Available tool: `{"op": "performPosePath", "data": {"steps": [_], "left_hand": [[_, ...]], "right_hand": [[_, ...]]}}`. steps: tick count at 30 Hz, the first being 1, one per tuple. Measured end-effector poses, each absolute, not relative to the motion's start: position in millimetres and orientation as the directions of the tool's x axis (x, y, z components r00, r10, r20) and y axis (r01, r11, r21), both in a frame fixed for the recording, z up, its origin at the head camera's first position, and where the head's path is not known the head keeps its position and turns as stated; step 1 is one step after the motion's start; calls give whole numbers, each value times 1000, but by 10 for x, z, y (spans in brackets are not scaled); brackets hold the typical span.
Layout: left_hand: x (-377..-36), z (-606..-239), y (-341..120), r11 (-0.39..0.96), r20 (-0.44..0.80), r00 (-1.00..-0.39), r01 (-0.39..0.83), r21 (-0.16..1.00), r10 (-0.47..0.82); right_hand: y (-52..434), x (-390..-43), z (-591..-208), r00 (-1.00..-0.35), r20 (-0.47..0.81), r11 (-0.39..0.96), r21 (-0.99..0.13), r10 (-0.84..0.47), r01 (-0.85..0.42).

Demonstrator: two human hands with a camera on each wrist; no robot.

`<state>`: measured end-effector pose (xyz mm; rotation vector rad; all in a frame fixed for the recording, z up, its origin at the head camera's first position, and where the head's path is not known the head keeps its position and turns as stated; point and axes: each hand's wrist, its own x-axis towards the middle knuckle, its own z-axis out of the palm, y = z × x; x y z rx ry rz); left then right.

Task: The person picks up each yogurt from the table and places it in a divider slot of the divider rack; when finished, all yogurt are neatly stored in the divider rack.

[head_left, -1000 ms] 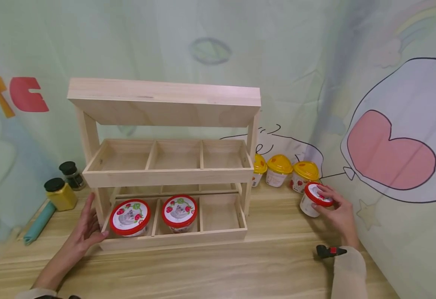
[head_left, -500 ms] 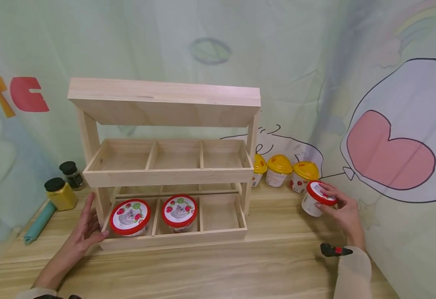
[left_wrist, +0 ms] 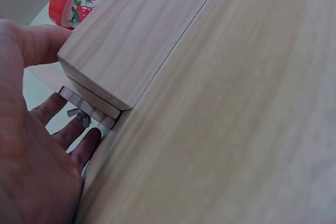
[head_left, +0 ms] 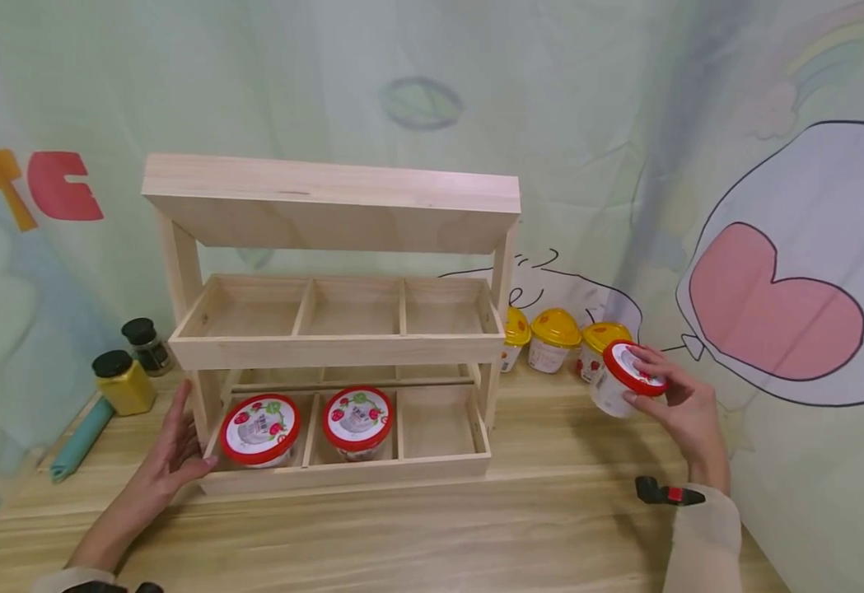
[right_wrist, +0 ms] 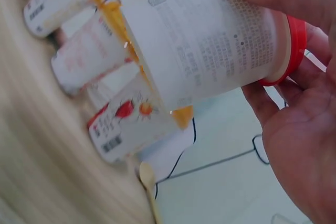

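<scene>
A wooden two-tier display rack (head_left: 338,354) stands on the table, each tier split into three compartments. Two red-lidded tubs (head_left: 259,430) sit in the lower tier's left and middle compartments; its right compartment holds nothing. My left hand (head_left: 168,461) rests against the rack's lower left corner. In the left wrist view its thumb (left_wrist: 44,43) touches the board's corner, while other fingers extend beside the post and a wing nut (left_wrist: 80,116). My right hand (head_left: 687,408) grips another red-lidded white tub (right_wrist: 202,40) around its lid end, tilted and raised above the table.
Yellow-domed cups (head_left: 553,339) line the back right, partly behind the held tub. A wooden spoon (right_wrist: 147,177) shows near them in the right wrist view. Left of the rack are a yellow jar (head_left: 123,385), a black-capped jar (head_left: 148,347) and a teal roll (head_left: 81,441). Curtains hang behind.
My right hand has lifted the tub up from the table, first shifting slightly right. The left hand keeps its place on the rack. The head view has shifted slightly.
</scene>
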<state>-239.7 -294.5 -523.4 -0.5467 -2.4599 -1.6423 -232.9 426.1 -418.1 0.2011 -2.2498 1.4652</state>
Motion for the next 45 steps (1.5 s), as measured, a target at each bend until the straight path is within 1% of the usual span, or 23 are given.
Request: {"op": "performPosePath", "data": {"steps": [8, 16, 20, 25, 36, 45], "left_hand": [[-2400, -5225, -2943, 337, 289, -930, 353, 873, 227], [-2391, -5227, -2950, 333, 296, -927, 361, 871, 231], [-2392, -5232, -2951, 327, 298, -926, 363, 873, 233], [-2390, -5240, -2954, 329, 301, -925, 366, 871, 231], [-2388, -5217, -2938, 331, 302, -926, 365, 870, 227], [-2380, -5227, -2944, 330, 304, -925, 368, 869, 229]], "right_hand": [[4146, -2307, -4044, -858, 512, 251, -836, 38, -488], [4021, -2295, -3928, -823, 566, 153, -811, -38, -565], [3958, -2294, -3874, -816, 576, 108, -809, -55, -578], [3850, -2293, -3799, -809, 584, 83, -805, -70, -588], [3637, -2267, -3655, -735, 656, 5, -746, -173, -666], [3373, -2232, -3563, -712, 656, 43, -727, -251, -685]]}}
